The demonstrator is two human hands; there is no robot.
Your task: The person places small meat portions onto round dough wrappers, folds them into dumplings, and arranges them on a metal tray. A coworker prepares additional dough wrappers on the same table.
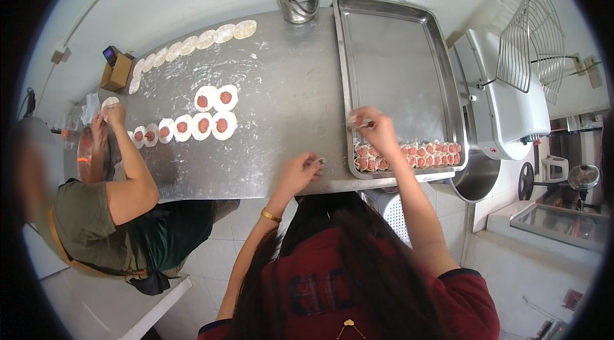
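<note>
My left hand (299,174) is closed near the front edge of the steel table (275,142), its fingertips pinched around a small greyish-white thing too little to make out. Over the left rim of a large metal tray (400,65), my right hand (376,129) pinches a small open-topped dumpling, mostly covered by the fingers. Rows of meat-topped dumplings (428,154) fill the tray's near end below that hand. Left of my hands lie round dough wrappers (203,125), each with a lump of pink meat filling.
Plain wrappers (206,38) overlap in a curved line at the far left. A metal bucket (298,4) stands behind the table. At left, a co-worker (96,206) holds a wrapper (110,102) beside a bowl of meat (85,154). A white appliance (499,97) stands right of the tray.
</note>
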